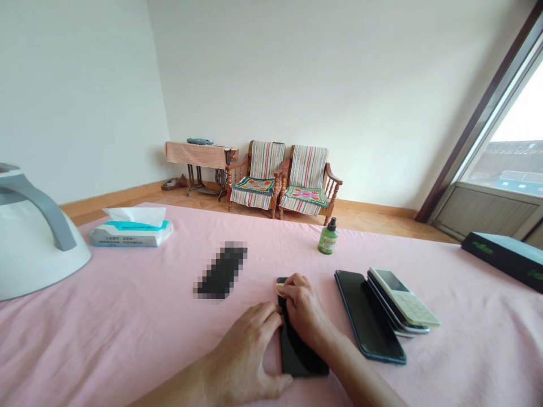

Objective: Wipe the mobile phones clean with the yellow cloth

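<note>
A black smartphone [300, 353] lies face up on the pink cloth, partly covered by both hands. My left hand [248, 347] grips its left side, fingers at the upper left edge and thumb by the bottom corner. Near the phone's top end, my right hand [302, 308] is closed on a small pale yellowish wiping pad [280, 289], pressed to the screen. Most of the pad is hidden under the fingers. Right of the hands rests another dark smartphone [369, 316], beside a stack topped by a white keypad phone [401, 294].
A green spray bottle [328, 238] stands beyond the phones. A pixelated dark object [223, 272] lies left of centre. Farther left are a tissue pack [129, 233] and a white kettle [38, 243]. A black box [504, 257] sits at the right on the pink tablecloth [139, 322].
</note>
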The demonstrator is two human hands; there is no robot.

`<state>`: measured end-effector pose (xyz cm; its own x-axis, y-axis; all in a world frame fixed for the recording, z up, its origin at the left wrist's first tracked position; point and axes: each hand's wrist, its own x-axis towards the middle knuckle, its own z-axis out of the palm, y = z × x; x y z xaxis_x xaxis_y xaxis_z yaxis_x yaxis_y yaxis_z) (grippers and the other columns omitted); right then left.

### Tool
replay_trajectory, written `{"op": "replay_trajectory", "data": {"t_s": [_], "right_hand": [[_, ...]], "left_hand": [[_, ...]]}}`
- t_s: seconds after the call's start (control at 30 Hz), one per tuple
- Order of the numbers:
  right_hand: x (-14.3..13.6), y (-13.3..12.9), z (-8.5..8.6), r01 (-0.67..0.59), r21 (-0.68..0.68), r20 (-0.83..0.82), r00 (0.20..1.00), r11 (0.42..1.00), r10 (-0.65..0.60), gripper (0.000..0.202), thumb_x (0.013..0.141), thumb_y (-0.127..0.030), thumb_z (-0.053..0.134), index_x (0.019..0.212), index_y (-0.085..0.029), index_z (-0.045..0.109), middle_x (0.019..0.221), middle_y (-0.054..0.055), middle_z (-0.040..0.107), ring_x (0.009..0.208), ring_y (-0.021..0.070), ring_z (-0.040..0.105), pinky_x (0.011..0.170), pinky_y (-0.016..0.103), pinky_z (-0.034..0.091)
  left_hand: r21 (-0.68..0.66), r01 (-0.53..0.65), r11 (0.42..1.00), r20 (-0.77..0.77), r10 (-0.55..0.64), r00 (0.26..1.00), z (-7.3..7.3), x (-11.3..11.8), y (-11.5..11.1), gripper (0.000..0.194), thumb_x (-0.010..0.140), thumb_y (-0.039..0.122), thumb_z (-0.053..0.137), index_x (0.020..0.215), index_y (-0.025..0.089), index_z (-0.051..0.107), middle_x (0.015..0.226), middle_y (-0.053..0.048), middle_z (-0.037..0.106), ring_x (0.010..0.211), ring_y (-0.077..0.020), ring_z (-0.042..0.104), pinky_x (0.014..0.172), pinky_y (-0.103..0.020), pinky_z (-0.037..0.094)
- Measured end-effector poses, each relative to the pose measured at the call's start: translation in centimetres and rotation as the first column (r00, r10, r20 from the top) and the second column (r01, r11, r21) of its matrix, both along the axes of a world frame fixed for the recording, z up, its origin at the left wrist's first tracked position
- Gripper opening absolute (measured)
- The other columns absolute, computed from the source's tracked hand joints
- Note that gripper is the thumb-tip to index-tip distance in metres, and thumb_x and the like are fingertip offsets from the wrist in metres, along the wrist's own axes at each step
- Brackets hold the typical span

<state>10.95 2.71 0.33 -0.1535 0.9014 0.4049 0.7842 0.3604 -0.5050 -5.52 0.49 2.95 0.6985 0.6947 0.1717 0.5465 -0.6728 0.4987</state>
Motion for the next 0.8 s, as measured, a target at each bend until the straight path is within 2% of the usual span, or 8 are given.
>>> {"op": "replay_trajectory", "data": {"t_s": [0.13, 0.27, 0.37, 0.5, 0.63, 0.8], "right_hand": [[0.0, 1.0, -0.2, 0.019, 0.010, 0.008, 1.000, 1.000, -0.020, 0.032, 0.079, 0.004, 0.041, 0.070, -0.018, 0.062, 0.083, 0.005, 0.055, 0.085, 0.0165, 0.049, 0.075, 0.025, 0.040], [0.1, 0.2, -0.1, -0.012, 0.009, 0.008, 1.000, 1.000, 0.012, 0.032, 0.078, 0.004, 0.042, 0.072, -0.018, 0.064, 0.083, 0.005, 0.055, 0.084, 0.0165, 0.049, 0.074, 0.025, 0.041], [0.1, -0.4, 0.2, -0.015, 0.013, -0.002, 1.000, 1.000, 0.015, 0.033, 0.080, 0.004, 0.041, 0.076, -0.018, 0.066, 0.085, 0.006, 0.055, 0.085, 0.0172, 0.050, 0.074, 0.026, 0.041], [0.0, -0.8, 0.6, -0.032, -0.007, -0.017, 0.999, 0.999, 0.032, 0.038, 0.077, 0.006, 0.040, 0.081, -0.019, 0.068, 0.085, 0.006, 0.056, 0.087, 0.0182, 0.050, 0.076, 0.028, 0.042], [-0.2, -2.9, 1.3, -0.067, -0.054, -0.024, 0.998, 0.996, 0.065, 0.043, 0.072, 0.008, 0.038, 0.082, -0.020, 0.069, 0.087, 0.006, 0.056, 0.087, 0.0180, 0.051, 0.075, 0.028, 0.043], [-0.1, -6.6, 1.3, -0.162, -0.124, -0.017, 0.987, 0.979, 0.161, 0.045, 0.072, 0.009, 0.037, 0.086, -0.020, 0.068, 0.092, 0.006, 0.057, 0.089, 0.0183, 0.051, 0.074, 0.028, 0.044]], "left_hand": [[-0.001, 0.000, 1.000, 0.018, 0.000, 1.000, -0.1, -0.1, -0.1, 0.062, 0.053, 0.033, 0.080, 0.108, 0.016, 0.058, 0.112, -0.008, 0.055, 0.105, -0.0269, 0.050, 0.097, -0.039, 0.042], [-0.010, -0.014, 1.000, 0.033, 0.015, 0.999, -0.5, -0.2, -0.1, 0.069, 0.051, 0.034, 0.080, 0.113, 0.016, 0.054, 0.122, -0.010, 0.051, 0.114, -0.0302, 0.045, 0.102, -0.042, 0.038], [-0.013, -0.052, 0.999, 0.025, 0.052, 0.998, -0.9, -0.3, 0.3, 0.086, 0.050, 0.036, 0.079, 0.126, 0.016, 0.044, 0.132, -0.015, 0.044, 0.123, -0.0355, 0.038, 0.106, -0.051, 0.030], [-0.030, -0.053, 0.998, 0.017, 0.053, 0.998, -1.5, -0.5, 0.9, 0.116, 0.048, 0.041, 0.081, 0.142, 0.018, 0.018, 0.144, -0.017, 0.031, 0.130, -0.0375, 0.028, 0.108, -0.054, 0.023], [-0.032, -0.054, 0.998, 0.065, 0.056, 0.996, -1.8, -0.6, 1.1, 0.127, 0.045, 0.038, 0.083, 0.145, 0.021, 0.007, 0.144, -0.016, 0.032, 0.129, -0.0383, 0.031, 0.106, -0.054, 0.026], [-0.015, -0.029, 0.999, 0.055, 0.030, 0.998, -1.7, -0.3, 1.2, 0.129, 0.043, 0.041, 0.083, 0.145, 0.021, 0.008, 0.141, -0.016, 0.036, 0.127, -0.0383, 0.034, 0.106, -0.054, 0.026]]}}
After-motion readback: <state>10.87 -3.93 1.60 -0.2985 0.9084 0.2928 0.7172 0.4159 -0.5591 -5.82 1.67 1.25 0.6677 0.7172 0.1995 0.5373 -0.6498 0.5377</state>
